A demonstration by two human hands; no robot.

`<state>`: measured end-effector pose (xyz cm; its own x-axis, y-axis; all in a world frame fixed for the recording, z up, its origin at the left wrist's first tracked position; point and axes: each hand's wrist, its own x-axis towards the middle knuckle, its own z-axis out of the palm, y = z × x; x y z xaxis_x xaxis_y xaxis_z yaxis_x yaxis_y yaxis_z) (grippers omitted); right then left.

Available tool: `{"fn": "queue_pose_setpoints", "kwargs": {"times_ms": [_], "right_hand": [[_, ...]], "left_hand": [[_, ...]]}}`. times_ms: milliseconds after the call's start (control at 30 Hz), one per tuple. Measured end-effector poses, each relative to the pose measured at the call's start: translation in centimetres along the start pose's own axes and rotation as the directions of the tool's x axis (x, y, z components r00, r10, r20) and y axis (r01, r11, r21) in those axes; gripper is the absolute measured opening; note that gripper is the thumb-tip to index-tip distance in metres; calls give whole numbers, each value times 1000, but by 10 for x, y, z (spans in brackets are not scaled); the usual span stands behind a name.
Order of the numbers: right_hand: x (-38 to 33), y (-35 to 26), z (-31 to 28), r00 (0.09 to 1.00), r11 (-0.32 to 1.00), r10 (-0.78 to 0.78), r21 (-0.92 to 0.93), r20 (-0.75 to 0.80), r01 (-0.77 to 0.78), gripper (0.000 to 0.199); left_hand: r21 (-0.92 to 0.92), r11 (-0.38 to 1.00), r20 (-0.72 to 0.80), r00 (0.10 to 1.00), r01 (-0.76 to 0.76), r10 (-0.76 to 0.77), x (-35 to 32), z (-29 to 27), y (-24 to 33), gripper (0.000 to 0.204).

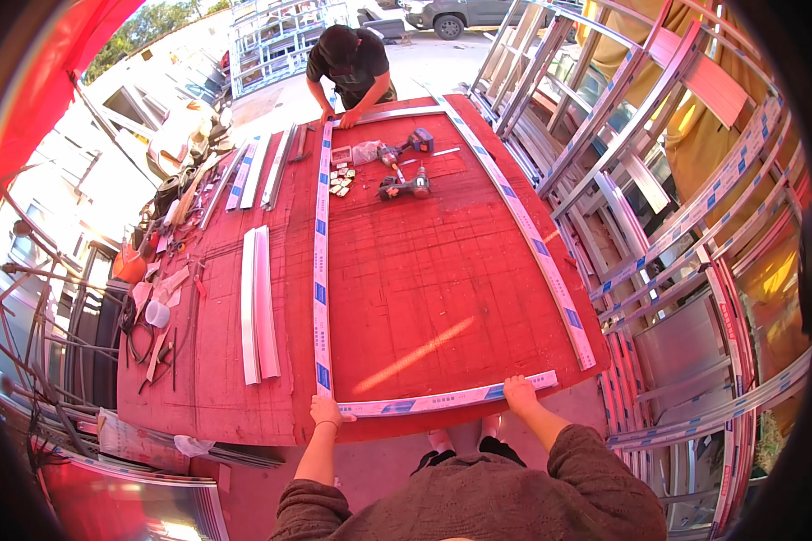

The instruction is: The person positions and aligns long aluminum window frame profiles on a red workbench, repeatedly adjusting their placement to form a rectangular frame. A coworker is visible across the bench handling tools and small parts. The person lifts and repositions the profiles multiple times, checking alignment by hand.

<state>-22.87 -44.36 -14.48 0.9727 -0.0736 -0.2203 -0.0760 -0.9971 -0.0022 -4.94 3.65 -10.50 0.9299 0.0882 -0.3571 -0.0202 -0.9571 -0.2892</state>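
Long metal profiles with blue-and-white protective film lie as a rectangle on a red-covered worktable. My left hand (327, 412) grips the near left corner, where the near crossbar (433, 402) meets the left long bar (321, 270). Toward the crossbar's right end, my right hand (520, 393) is closed over it. That end sits a little apart from the near end of the right long bar (550, 281), which slants outward. At the far side, a co-worker in dark clothes (350, 68) bends with both hands at the far left corner, by the far crossbar (397, 114).
Inside the rectangle lie two cordless drills (406, 186) and small pale pieces (341, 180). Loose white profiles (260, 302) rest left of it. Tools and scraps clutter the worktable's (216, 397) left edge. Racks of metal frames (641, 180) stand close on the right.
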Motion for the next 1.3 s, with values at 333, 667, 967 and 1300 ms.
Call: {"fn": "queue_pose_setpoints", "kwargs": {"times_ms": [333,667,967,1300], "right_hand": [[1,1,6,1000,1000,15,6,-1,-15,20],[3,-1,1,1000,999,29,44,1,-29,18],[4,-1,-4,999,996,38,76,-4,-38,16],[16,5,-5,995,999,6,50,-103,0,12]], "left_hand": [[-27,1000,-10,1000,12,-13,4,4,0,121],[-95,995,15,1000,0,1,24,-10,2,123],[-66,998,-33,999,-19,17,30,-8,3,121],[-109,994,23,1000,-10,12,28,-27,6,116]]}}
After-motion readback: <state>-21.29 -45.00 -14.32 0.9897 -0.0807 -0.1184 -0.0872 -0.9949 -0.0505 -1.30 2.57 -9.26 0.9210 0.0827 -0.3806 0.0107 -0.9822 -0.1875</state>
